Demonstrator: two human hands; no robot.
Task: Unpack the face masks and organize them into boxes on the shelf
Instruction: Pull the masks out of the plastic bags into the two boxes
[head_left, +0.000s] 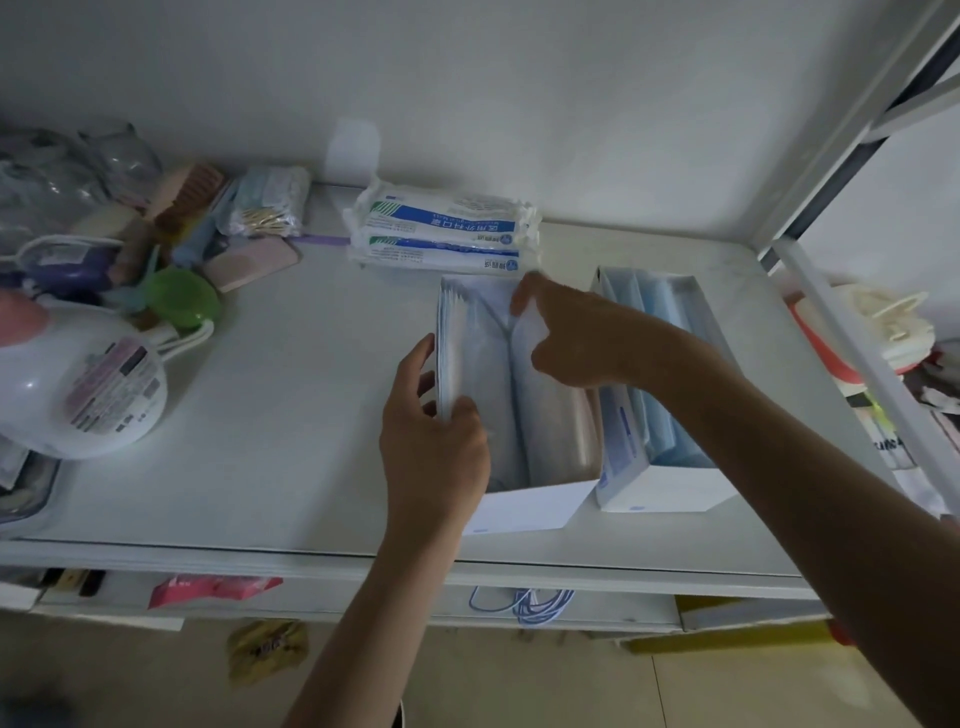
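Two open white boxes stand side by side on the white shelf (291, 395). In the left box (524, 506) light blue face masks (493, 364) stand on edge. My left hand (431, 441) grips the near end of the stack of masks against the box's left side. My right hand (576, 338) presses down on the masks in the right half of this box, thumb and finger pinching their top edge. The right box (670, 486) is full of blue masks. Behind the boxes lie sealed white-and-blue mask packs (441, 234), stacked.
A white round appliance (83, 389), a green lid (182, 301) and mixed toiletries crowd the shelf's left end. A metal shelf post (841, 332) rises at the right with clutter beyond it. Blue ear loops (524, 605) and a pink pack (213, 590) show on the level below.
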